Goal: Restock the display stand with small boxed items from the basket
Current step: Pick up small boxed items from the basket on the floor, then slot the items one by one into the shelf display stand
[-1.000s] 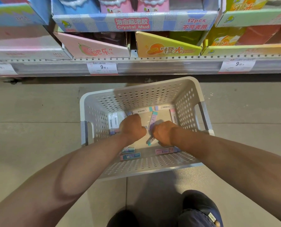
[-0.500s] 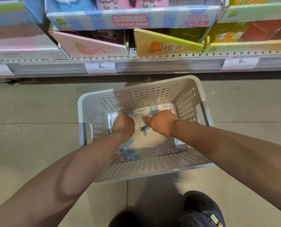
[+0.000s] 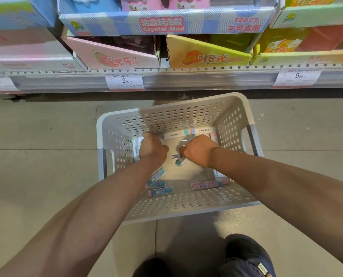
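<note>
A white perforated basket [image 3: 101, 134] stands on the floor below the shelf. Several small boxed items lie along its walls: blue ones [image 3: 160, 191] at the near left, a pink one [image 3: 205, 184] at the near right, white ones [image 3: 176, 134] against the far wall. Both hands are inside it. My left hand [image 3: 151, 147] is curled knuckles-up near the far left corner, beside a white box [image 3: 136, 148]; its fingers are hidden. My right hand [image 3: 199, 149] is closed on a small box whose teal end [image 3: 179, 161] pokes out below the fist.
The display shelf runs across the top, with a Crystal Mud carton [image 3: 162, 25], a pink carton [image 3: 114, 58] and a yellow carton [image 3: 206, 56] above price tags [image 3: 124, 81]. My shoes [image 3: 244, 258] stand just behind the basket on the tiled floor.
Both hands have moved toward the far side of the basket. The teal-ended box has travelled with the right hand. The blue boxes at the near left are uncovered.
</note>
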Tool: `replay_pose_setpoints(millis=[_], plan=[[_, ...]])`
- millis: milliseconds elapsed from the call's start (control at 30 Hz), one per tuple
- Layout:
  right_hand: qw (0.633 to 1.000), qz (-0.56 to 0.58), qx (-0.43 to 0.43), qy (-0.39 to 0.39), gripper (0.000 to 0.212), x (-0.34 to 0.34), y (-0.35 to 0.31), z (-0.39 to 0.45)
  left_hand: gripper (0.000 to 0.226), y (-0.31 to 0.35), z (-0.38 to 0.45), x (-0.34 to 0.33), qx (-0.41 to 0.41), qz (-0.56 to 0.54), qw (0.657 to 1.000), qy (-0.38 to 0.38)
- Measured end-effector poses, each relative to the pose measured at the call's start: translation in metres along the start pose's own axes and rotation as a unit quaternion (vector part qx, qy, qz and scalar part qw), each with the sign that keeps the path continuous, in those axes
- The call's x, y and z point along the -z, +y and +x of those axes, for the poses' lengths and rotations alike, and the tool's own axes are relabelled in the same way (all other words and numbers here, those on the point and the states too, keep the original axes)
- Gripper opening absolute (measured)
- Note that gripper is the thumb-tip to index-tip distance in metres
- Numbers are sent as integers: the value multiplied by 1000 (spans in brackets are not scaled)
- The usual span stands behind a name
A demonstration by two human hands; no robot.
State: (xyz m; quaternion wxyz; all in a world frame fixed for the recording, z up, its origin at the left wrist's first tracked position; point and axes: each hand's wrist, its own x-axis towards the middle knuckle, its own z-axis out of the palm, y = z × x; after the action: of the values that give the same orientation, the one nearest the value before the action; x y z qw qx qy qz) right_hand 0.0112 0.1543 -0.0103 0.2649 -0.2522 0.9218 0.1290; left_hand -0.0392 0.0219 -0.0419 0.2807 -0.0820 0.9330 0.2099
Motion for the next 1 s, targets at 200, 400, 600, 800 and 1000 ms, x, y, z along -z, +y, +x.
replay_pose_setpoints(millis=[200, 400, 600, 800, 1000], plan=[[997, 31, -17, -73, 24, 6, -1, -1, 26, 0, -4, 17, -8, 42, 998, -51], [987, 117, -65, -88, 26, 4, -2, -4, 35, 1, -8, 33, -47, 55, 993, -96], [889, 429, -160, 4, 28, 25, 3, -20, 33, 12, -28, 68, -61, -28, 984, -167], [668, 717, -180, 82, 21, 89, 13, -57, 20, 39, -76, 136, -95, -137, 972, -168], [574, 787, -178, 137, 25, 190, 27, -117, 17, 79, -140, 228, -93, -251, 947, -178]])
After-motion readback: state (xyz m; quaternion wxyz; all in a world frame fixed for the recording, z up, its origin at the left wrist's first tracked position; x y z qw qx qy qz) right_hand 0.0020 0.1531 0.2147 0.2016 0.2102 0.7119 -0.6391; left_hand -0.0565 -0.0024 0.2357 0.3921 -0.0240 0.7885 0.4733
